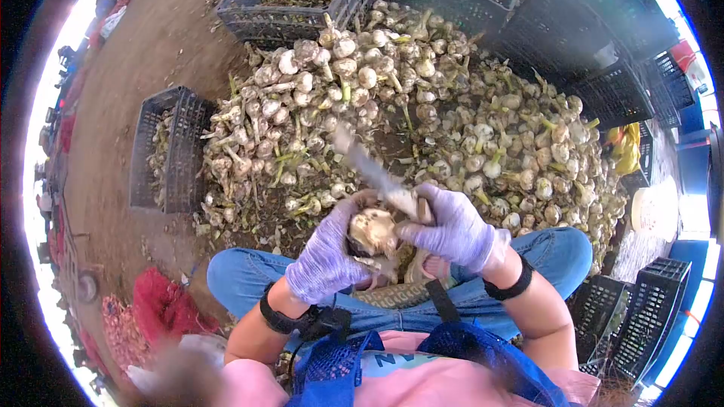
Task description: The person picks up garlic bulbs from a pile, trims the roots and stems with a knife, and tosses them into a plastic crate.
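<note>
My left hand (326, 254), in a purple knit glove, is wrapped round a garlic bulb (373, 231) with its pale side facing up. My right hand (451, 231), gloved the same way, grips the handle of a knife (375, 172). The knife's blade points up and to the left, over the heap, and its tip is blurred. The right thumb lies close to the bulb's right side. Both hands are above my lap, in front of a large heap of garlic bulbs (520, 143) with stems.
Black crates stand at the left (172, 151), at the top (294, 11) and at the lower right (652, 316). More stacked crates line the upper right. A red net bag (170, 305) lies at the lower left. A white bucket (654, 209) and a yellow bag (626, 148) are at the right.
</note>
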Tool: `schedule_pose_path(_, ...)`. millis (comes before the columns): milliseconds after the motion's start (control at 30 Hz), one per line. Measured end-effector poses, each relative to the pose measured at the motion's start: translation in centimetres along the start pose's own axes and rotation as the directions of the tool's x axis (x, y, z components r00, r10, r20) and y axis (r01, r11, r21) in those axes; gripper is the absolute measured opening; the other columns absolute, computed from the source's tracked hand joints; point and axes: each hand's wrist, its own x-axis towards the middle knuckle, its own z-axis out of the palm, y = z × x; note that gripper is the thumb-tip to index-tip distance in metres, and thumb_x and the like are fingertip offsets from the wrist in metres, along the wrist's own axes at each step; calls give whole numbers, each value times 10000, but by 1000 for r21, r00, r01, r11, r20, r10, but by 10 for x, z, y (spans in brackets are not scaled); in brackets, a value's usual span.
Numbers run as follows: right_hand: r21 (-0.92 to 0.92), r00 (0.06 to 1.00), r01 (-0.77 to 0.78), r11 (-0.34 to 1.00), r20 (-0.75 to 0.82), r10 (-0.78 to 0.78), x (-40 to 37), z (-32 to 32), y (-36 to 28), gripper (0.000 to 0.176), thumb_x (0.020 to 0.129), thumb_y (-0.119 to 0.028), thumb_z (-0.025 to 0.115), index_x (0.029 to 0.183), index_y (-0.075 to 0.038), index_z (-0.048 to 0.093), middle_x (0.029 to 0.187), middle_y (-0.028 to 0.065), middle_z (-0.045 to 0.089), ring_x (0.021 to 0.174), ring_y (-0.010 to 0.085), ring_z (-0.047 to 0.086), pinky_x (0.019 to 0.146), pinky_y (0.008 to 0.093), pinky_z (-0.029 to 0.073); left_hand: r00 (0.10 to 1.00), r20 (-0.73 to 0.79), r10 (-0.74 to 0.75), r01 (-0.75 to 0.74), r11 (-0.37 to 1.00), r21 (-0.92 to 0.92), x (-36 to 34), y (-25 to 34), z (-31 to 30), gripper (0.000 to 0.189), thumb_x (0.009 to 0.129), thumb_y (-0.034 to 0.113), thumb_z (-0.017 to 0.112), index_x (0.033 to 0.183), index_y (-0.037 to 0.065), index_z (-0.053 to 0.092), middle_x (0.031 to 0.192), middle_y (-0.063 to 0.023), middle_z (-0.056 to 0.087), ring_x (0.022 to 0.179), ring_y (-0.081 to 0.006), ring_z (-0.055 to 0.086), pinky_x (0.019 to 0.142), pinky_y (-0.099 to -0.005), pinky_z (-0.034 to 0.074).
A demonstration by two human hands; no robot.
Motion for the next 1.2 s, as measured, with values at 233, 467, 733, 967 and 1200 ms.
schedule_pose_path(233,-564,971,237,791,159,-177,-17,7,-7,539,765,-579,551,822,-43,548,713,172,593,672,353,604,578,430,474,949,-183,257,-214,950,227,-4,-6,-4,746,557,238,846,1137,-2,442,970,-84,530,887,-174,564,775,-293,488)
schedule_pose_path(467,-607,956,268,748,262,-130,-16,10,-9,514,762,-541,574,860,-38,529,755,173,587,693,362,599,592,441,477,962,-221,160,-125,978,165,-6,-4,-2,743,554,255,848,1138,8,462,995,-101,539,892,-188,566,789,-302,486)
schedule_pose_path(733,-608,956,276,745,252,-149,-17,10,2,508,740,-540,592,851,-49,528,751,165,588,686,359,600,587,444,475,968,-198,153,-82,942,326,-16,0,0,764,539,316,848,1125,21,456,983,-111,553,881,-218,581,769,-319,486)
schedule_pose_path(967,-469,946,285,836,-3,-324,-1,14,97,385,757,-421,641,859,-56,570,695,131,578,643,338,589,577,406,471,931,-154,330,-179,782,597,-6,-13,8,678,576,224,820,1106,26,448,906,-118,576,816,-241,617,716,-325,507)
schedule_pose_path(1200,-295,962,-144,944,-267,63,-1,-24,68,487,790,-409,649,1021,12,567,791,183,630,719,266,626,656,349,475,877,-266,400,-262,862,435,-10,-7,-10,654,534,177,844,1077,49,502,990,-118,561,884,-244,581,778,-330,484)
